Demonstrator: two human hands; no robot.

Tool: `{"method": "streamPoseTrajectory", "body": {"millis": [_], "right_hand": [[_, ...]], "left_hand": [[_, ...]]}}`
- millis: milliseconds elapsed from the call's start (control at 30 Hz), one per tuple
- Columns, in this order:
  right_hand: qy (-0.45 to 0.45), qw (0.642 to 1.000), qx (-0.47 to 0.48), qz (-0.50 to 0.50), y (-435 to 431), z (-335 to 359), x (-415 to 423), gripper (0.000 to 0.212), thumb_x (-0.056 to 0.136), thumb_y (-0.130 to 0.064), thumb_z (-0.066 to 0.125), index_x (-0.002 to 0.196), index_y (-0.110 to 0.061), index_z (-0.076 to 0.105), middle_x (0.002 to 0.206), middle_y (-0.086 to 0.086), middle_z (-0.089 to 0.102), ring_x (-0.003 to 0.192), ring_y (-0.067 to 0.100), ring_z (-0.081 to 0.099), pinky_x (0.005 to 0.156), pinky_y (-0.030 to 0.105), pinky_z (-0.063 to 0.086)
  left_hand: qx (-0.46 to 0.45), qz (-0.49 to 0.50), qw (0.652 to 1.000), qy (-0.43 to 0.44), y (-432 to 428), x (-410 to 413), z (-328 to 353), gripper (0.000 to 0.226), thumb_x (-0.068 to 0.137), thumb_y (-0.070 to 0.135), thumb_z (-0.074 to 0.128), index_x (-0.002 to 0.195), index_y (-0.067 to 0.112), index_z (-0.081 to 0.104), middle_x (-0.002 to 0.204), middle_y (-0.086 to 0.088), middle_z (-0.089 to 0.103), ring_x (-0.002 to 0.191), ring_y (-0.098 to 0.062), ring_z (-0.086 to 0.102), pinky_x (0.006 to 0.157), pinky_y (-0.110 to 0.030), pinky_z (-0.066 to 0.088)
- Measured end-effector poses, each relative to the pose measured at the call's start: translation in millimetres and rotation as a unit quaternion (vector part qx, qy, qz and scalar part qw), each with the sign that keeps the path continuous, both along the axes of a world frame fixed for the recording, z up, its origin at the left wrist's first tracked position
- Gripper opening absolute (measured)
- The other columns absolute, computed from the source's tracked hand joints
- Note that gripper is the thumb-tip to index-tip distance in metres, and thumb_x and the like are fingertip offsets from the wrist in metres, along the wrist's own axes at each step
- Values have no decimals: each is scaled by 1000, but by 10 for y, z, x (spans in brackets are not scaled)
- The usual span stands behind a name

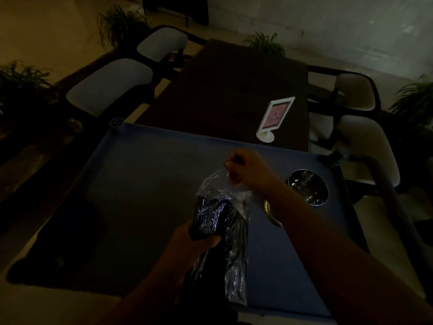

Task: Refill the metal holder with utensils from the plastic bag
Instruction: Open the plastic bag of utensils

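A clear plastic bag (223, 191) filled with dark utensils (210, 219) hangs over the blue cart top (145, 174). My left hand (201, 235) grips the bag around its middle from below. My right hand (243, 167) pinches the bag's upper edge and holds it up. The round metal holder (307, 186) sits sunk into the cart top at the right, just beyond my right forearm; what is inside it is too dark to tell.
Beyond the cart stands a long dark table (234, 90) with a white framed sign (276, 118). White-seated chairs (110, 87) line both sides. Potted plants (21, 83) stand at the left, back and right. The room is dim.
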State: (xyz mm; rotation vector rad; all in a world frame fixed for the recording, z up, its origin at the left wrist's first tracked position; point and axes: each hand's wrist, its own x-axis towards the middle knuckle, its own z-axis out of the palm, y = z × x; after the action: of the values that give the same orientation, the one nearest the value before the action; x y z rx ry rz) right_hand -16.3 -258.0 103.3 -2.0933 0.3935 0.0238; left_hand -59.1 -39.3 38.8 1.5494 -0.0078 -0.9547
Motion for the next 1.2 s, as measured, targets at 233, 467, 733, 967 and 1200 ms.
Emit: {"method": "streamPoseTrajectory", "body": {"millis": [233,467,733,967,1200], "right_hand": [[-13,998,-47,34,-99,52,96,14,95,-7,58,94,7,62,63,3,61,50,7,59,47,10,50],[-10,994,-79,71,-173,138,199,7,93,-12,62,89,-7,64,66,1,62,52,9,58,52,20,48],[47,979,-89,176,-208,301,315,4,94,-11,60,95,-8,63,74,3,62,62,11,60,63,27,52],[72,966,-85,231,-208,357,488,5,94,-10,60,96,-7,64,76,7,63,58,7,60,61,24,51],[60,975,-24,213,-198,283,522,3,93,-13,63,92,-15,65,71,1,64,55,5,61,57,23,51]], "left_hand": [[-5,-30,1000,-3,6,1,76,30,79,14,75,103,30,65,102,3,75,96,-15,71,80,-32,55],[-5,-70,998,7,-11,-23,52,37,76,13,78,96,40,64,90,16,77,85,-1,73,64,-17,54],[-16,-118,992,39,22,-40,21,33,76,10,77,97,33,67,99,8,77,93,-6,73,79,-27,57],[-58,-109,988,88,97,8,13,54,61,16,82,112,26,66,108,10,76,101,-12,71,73,-22,58],[-79,-107,988,83,162,19,41,51,62,16,81,110,29,70,113,5,74,105,-15,70,85,-33,56]]}}
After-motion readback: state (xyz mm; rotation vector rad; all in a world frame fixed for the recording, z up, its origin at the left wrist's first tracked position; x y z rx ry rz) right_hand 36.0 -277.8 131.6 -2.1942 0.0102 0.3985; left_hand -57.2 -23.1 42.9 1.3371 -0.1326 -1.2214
